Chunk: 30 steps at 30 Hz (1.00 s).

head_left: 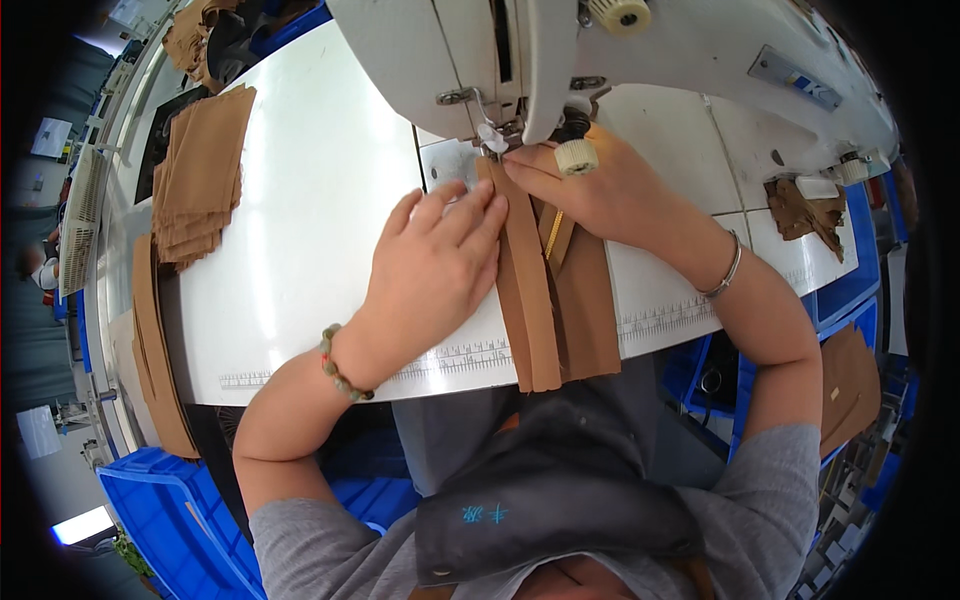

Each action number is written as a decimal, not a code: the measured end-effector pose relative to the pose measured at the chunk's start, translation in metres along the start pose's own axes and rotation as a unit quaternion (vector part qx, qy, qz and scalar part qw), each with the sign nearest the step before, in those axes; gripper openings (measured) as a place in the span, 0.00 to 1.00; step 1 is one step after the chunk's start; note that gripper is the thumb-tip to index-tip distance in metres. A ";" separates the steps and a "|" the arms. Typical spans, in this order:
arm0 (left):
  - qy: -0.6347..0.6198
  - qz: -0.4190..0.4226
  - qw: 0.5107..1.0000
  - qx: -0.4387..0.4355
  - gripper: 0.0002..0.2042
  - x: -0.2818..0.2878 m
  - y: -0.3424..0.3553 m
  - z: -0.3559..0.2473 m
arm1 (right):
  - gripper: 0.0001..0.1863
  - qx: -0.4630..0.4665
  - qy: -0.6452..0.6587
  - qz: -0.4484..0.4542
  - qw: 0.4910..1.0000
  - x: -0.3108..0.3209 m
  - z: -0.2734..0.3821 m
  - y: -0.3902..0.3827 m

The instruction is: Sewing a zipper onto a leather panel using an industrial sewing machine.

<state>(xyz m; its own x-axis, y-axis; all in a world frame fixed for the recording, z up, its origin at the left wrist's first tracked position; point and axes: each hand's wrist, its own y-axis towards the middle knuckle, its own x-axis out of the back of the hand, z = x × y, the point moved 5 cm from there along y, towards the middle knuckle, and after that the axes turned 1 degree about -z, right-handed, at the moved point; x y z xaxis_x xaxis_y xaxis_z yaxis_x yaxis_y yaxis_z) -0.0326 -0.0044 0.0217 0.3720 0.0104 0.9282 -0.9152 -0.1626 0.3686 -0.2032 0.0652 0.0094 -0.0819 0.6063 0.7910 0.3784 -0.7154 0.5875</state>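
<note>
A long brown fabric piece [527, 290] runs from beneath the sewing machine's needle area [492, 150] to the table's near edge, where its end hangs slightly over. A yellow-toothed zipper [554, 236] shows between its layers. My left hand [437, 250] lies along the fabric's left side, fingers stretched out and fingertips resting on it just short of the needle. On the other side, my right hand [585, 185] grips the fabric's right edge close to the presser foot, its fingers drawn together. A cream knob on the machine partly covers those fingers.
The white sewing machine [700, 45] arches over the far side of the white table [310, 200]. Stacked brown fabric pieces [205, 165] lie at the left, with brown strips [155, 350] nearer. Dark brown scraps [805, 215] sit at the right. Blue bins [175, 520] stand below.
</note>
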 end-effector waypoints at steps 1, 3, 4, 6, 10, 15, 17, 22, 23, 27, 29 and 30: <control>0.011 0.018 0.999 -0.033 0.21 0.004 -0.009 -0.012 | 0.10 -0.007 -0.002 0.023 1.000 0.000 0.001 0.000; 0.021 0.057 0.996 -0.069 0.19 0.015 -0.033 -0.041 | 0.12 0.008 0.010 0.041 0.999 0.004 0.008 -0.002; 0.029 0.047 0.996 -0.077 0.19 0.022 -0.045 -0.057 | 0.15 0.016 0.033 0.057 0.998 0.008 0.011 -0.003; 0.009 0.017 0.996 -0.085 0.18 0.032 -0.066 -0.084 | 0.17 0.037 0.050 0.086 0.994 0.018 0.025 -0.008; 0.025 -0.012 0.997 -0.065 0.17 0.029 -0.089 -0.098 | 0.21 0.063 0.157 0.183 0.968 0.048 0.068 -0.029; -0.015 -0.025 0.999 -0.040 0.20 0.036 -0.088 -0.094 | 0.20 0.021 0.196 0.144 0.970 0.073 0.105 -0.044; -0.070 -0.014 0.997 -0.035 0.21 0.041 -0.078 -0.084 | 0.20 0.020 0.199 0.152 0.968 0.072 0.105 -0.049; -0.096 -0.013 0.995 0.035 0.18 0.036 -0.029 -0.030 | 0.21 0.041 0.206 0.154 0.966 0.070 0.102 -0.055; -0.096 -0.014 0.995 0.033 0.18 0.029 -0.018 -0.023 | 0.21 0.048 0.208 0.152 0.965 0.069 0.103 -0.054; -0.011 -0.049 0.999 -0.005 0.23 0.011 0.008 -0.010 | 0.22 0.050 0.221 0.150 0.962 0.070 0.101 -0.049; 0.015 0.011 1.000 -0.010 0.29 0.000 0.010 -0.007 | 0.23 0.046 0.221 0.162 0.961 0.075 0.095 -0.049; 0.014 -0.020 1.000 -0.019 0.29 0.002 0.009 -0.007 | 0.24 0.040 0.225 0.181 0.957 0.076 0.091 -0.051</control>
<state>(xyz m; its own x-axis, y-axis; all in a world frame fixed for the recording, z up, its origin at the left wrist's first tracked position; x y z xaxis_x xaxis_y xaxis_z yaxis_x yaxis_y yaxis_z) -0.0411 0.0013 0.0271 0.4039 0.0438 0.9137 -0.9053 -0.1247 0.4061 -0.1447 0.1797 0.0243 -0.3135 0.0995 0.9444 0.5244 -0.8110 0.2595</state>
